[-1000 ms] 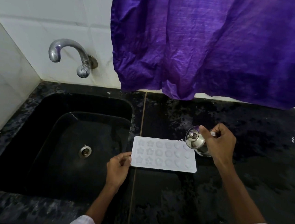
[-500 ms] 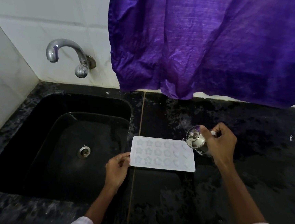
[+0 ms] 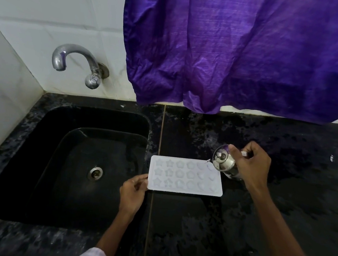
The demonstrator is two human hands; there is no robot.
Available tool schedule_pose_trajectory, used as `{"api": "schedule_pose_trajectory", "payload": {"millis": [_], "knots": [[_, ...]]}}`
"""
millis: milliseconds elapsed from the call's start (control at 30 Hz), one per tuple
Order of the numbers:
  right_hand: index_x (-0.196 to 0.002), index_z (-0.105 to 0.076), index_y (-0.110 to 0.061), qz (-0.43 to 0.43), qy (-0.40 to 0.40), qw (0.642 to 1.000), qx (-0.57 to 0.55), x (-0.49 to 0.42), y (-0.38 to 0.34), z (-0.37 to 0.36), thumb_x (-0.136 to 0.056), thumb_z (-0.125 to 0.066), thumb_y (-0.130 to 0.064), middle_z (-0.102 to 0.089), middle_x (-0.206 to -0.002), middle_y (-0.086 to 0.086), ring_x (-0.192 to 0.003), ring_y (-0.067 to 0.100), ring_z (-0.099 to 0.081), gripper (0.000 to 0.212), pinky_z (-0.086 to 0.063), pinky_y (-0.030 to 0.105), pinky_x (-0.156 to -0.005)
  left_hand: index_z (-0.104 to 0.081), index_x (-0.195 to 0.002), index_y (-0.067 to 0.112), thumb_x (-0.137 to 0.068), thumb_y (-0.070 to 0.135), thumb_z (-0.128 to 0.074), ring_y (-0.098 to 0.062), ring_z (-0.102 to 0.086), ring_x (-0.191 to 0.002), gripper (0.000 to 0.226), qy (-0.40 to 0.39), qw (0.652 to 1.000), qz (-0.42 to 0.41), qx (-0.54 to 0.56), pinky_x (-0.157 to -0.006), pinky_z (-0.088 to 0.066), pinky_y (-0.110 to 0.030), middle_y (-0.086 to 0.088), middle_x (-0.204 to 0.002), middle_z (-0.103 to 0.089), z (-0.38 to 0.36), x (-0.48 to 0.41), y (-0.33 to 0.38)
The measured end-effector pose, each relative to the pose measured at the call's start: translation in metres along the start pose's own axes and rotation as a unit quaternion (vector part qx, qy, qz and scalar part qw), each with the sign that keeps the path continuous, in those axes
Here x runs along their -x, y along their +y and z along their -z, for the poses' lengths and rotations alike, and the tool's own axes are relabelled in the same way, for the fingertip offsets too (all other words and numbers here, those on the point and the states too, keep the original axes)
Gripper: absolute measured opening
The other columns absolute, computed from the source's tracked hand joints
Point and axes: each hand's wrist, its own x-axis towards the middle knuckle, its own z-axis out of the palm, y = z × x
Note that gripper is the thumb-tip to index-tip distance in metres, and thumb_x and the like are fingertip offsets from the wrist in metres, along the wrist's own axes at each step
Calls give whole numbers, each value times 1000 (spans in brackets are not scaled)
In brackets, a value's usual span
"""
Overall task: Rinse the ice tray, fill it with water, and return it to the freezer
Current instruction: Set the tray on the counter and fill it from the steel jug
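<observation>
A white ice tray with star, flower and heart moulds lies flat on the black counter, just right of the sink. My left hand pinches the tray's left edge. My right hand grips a small steel jug by its handle, tilted with its spout over the tray's far right corner. I cannot make out a stream of water.
The black sink with a steel drain lies to the left, under a chrome tap on the white tiled wall. A purple curtain hangs behind the wet black counter.
Both hands, the tray and the tilted jug keep their places; only the camera has shifted slightly.
</observation>
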Motion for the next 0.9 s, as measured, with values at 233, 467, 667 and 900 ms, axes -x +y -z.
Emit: {"api": "schedule_pose_trajectory", "payload": {"millis": [233, 467, 667, 900], "knots": [[-62, -40, -4, -10, 0, 1000, 1, 11, 4, 6, -81, -78, -21, -41, -57, 1, -51, 8, -35, 46, -34, 23, -52, -76, -108, 16, -94, 9, -65, -7, -73, -95, 19, 4, 1000, -1, 14, -93, -58, -36, 6, -101, -77, 0, 0, 0], [-60, -40, -7, -27, -9, 1000, -2, 21, 7, 7, -80, -79, -20, -41, -55, -2, -51, 7, -35, 45, -37, 21, -53, -76, -108, 18, -93, 8, -65, -8, -73, -94, 20, 8, 1000, 1, 9, -93, -58, -39, 7, -99, -78, -2, -1, -2], [-60, -41, -5, -18, -5, 1000, -3, 23, 8, 10, -80, -78, -19, -41, -55, -1, -49, 6, -38, 44, -36, 12, -49, -77, -108, 18, -92, 9, -67, -6, -73, -92, 21, 3, 1000, 2, 9, -93, -58, -39, 8, -98, -78, -1, -1, -2], [-62, -42, -4, -11, -3, 1000, 9, 24, 9, 13, -80, -78, -20, -42, -56, 0, -50, 7, -36, 44, -36, 13, -50, -76, -109, 16, -93, 10, -67, -9, -73, -95, 20, 4, 1000, 2, 11, -93, -58, -39, 6, -100, -78, -1, 1, -2]]}}
